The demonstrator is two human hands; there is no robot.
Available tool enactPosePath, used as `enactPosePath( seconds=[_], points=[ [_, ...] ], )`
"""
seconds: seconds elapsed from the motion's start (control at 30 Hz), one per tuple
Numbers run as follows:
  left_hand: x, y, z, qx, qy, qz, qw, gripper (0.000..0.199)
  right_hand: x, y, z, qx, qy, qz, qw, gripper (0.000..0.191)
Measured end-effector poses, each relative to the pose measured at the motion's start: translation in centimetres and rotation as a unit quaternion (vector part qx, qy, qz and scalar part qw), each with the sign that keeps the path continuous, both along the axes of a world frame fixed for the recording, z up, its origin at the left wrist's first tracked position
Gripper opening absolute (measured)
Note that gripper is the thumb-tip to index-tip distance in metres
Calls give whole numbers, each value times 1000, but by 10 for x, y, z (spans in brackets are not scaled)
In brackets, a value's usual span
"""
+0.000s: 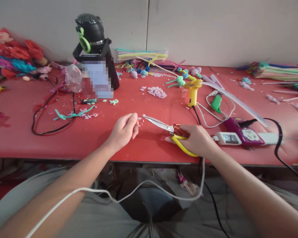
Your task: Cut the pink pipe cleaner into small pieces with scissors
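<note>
While a pale wall rises behind, a red-covered table stretches across, strewn with coloured stems and clippings. Bundled stems lie at the far right, red paper-like flowers at the far left. The black flask stands upright at the back; its contents are hidden. Beside it is a clear plastic container, contents too unclear to tell. Near the front edge, the right hand grips the scissors, their tips pointing toward the left hand, whose fingers are pinched together; I can't tell whether they hold anything. Red surface shows between the scissors and a pile of pink pieces. Rightward, a purple power strip and cables crowd the right hand.
</note>
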State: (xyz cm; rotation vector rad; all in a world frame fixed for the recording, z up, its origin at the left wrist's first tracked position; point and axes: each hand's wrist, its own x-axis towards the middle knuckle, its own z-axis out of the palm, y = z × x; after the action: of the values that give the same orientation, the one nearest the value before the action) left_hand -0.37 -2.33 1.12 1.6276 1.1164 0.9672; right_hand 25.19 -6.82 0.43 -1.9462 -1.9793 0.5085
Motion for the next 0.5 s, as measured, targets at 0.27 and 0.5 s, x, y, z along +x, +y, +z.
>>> enactPosePath(
  seconds=[0.27, 0.5],
  points=[
    [-1, 2, 0, -8, -20, 17, 1000, 38, 0, 0, 0, -11, 4, -2, 1000, 65],
    [-2, 2, -2, -2, -8, 8, 1000, 36, 0, 0, 0, -15, -7, -3, 1000, 67]
  ],
)
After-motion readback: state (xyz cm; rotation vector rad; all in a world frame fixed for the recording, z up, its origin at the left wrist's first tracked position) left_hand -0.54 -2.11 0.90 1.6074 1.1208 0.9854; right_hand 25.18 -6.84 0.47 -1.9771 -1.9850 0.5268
